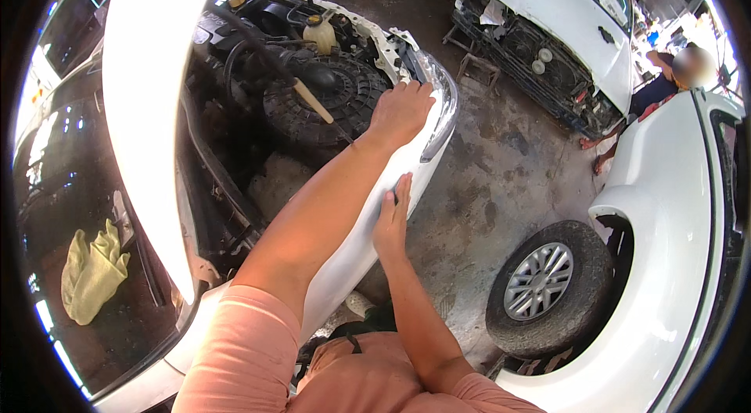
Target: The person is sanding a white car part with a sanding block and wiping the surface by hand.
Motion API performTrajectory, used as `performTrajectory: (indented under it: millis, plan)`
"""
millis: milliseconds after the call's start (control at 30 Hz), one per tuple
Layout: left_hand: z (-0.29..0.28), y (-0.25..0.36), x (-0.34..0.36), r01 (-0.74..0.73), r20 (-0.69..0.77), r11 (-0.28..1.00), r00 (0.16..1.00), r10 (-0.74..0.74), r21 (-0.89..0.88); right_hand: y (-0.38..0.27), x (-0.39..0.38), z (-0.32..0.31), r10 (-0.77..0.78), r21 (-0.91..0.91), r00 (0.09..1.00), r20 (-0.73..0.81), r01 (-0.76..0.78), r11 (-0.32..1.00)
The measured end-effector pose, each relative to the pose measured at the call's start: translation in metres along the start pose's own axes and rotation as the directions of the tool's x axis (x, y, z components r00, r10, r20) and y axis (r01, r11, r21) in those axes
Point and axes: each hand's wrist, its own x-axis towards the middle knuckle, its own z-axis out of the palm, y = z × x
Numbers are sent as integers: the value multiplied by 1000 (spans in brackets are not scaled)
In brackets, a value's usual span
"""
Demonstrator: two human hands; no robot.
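Note:
My left hand rests on the top edge of the white fender beside the headlight, its fingers curled over the edge. Lower down, my right hand presses against the fender's side, fingers together over a small dark thing that I cannot make out. Left of my forearm, the open engine bay shows a cream reservoir and a stick with a pale handle. The bright raised hood stands at the left, and a yellow-green cloth lies on dark glass.
A white car with exposed front parts stands at upper right, a metal stand near it. Another white body is at right, a loose wheel against it. A person stands between them. Stained concrete floor separates the cars.

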Motion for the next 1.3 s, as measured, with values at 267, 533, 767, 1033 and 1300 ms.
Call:
performTrajectory:
  millis: [267,533,767,1033,1300]
  plan:
    - [-8,0,-1,-5,-8,1000,1000,4,-16,-3,28,-3,54,12,999,3,-54,998]
    - [-4,0,2,-66,-109,998,992,66,5,9,3,-53,31,115,972,232,-60,992]
    - [-8,19,10,-116,-76,993,990,115,-2,44,-38,-152,453,545,889,64,-412,731]
    - [-18,57,5,-214,10,977,977,214,25,34,-8,-260,518,667,827,220,-515,539]
    - [24,206,-58,507,400,808,836,-375,-301,33,64,-297,366,510,856,365,-512,691]
